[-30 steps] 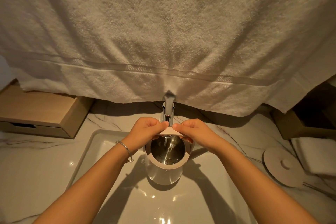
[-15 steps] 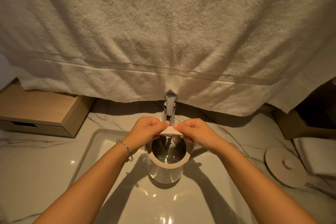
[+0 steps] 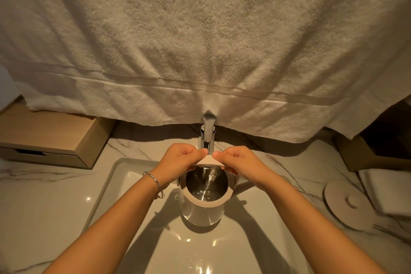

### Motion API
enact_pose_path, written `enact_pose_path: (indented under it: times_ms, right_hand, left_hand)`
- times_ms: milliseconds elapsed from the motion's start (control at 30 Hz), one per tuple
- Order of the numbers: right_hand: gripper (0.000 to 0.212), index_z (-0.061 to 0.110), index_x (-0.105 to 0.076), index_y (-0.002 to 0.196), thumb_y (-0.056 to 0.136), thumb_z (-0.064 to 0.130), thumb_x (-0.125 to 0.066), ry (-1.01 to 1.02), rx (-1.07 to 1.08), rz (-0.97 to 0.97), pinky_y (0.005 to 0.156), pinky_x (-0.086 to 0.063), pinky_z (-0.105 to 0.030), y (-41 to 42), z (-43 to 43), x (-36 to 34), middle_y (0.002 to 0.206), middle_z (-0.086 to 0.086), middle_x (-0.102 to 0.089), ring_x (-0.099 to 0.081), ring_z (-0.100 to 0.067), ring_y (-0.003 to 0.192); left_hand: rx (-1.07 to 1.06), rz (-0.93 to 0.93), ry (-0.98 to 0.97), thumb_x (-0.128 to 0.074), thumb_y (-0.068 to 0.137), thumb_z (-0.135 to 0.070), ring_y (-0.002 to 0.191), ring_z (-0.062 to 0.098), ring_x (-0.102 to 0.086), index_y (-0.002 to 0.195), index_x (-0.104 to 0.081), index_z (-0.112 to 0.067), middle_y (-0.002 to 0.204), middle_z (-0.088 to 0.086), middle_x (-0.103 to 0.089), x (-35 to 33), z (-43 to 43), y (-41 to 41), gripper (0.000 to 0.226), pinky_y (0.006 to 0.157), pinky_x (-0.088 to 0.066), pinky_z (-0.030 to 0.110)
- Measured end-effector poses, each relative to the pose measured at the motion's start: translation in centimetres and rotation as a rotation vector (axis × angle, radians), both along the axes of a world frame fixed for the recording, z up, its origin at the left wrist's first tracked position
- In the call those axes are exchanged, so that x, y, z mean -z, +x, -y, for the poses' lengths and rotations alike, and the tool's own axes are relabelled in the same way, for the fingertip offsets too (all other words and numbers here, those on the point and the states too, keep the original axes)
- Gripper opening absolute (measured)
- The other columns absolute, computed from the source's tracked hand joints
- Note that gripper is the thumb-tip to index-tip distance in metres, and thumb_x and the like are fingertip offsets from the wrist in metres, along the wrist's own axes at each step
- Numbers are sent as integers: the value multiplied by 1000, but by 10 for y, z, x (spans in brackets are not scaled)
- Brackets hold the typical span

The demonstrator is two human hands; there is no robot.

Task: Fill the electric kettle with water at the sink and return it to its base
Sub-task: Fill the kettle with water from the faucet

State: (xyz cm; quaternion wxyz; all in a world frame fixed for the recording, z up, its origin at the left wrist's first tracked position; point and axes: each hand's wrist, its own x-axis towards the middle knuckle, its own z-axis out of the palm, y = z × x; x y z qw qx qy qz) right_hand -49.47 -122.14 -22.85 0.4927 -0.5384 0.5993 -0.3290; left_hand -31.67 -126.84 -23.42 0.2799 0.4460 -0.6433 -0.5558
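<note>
A white electric kettle [image 3: 202,211] with an open top hangs over the white sink basin [image 3: 124,176], directly under the chrome faucet [image 3: 208,138]. A thin stream of water falls from the spout into the shiny steel inside. My left hand [image 3: 178,160] and my right hand [image 3: 238,160] each grip the kettle's far rim from either side, thumbs nearly meeting on a pale flat part of the rim by the spout. A bracelet sits on my left wrist.
A round white disc with a knob [image 3: 349,204] lies on the marble counter [image 3: 44,196] to the right, next to a folded white cloth [image 3: 391,191]. A wooden drawer box [image 3: 49,138] stands at the left. A large towel [image 3: 200,40] hangs behind the faucet.
Both hands and the kettle have stayed almost still under the faucet. Water keeps running into the kettle.
</note>
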Motion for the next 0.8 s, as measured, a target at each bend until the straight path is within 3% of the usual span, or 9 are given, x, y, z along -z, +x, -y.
enact_pose_path:
  times_ms: [800]
  right_hand:
    - [45, 26, -47, 44, 84, 42, -59, -22, 4, -15, 53, -36, -19, 2, 1, 2, 48, 7, -42, -39, -3, 45]
  left_hand:
    - [-2, 3, 10, -58, 85, -32, 40, 1, -40, 44, -46, -20, 41, -10, -41, -1, -1, 1, 45, 49, -38, 12]
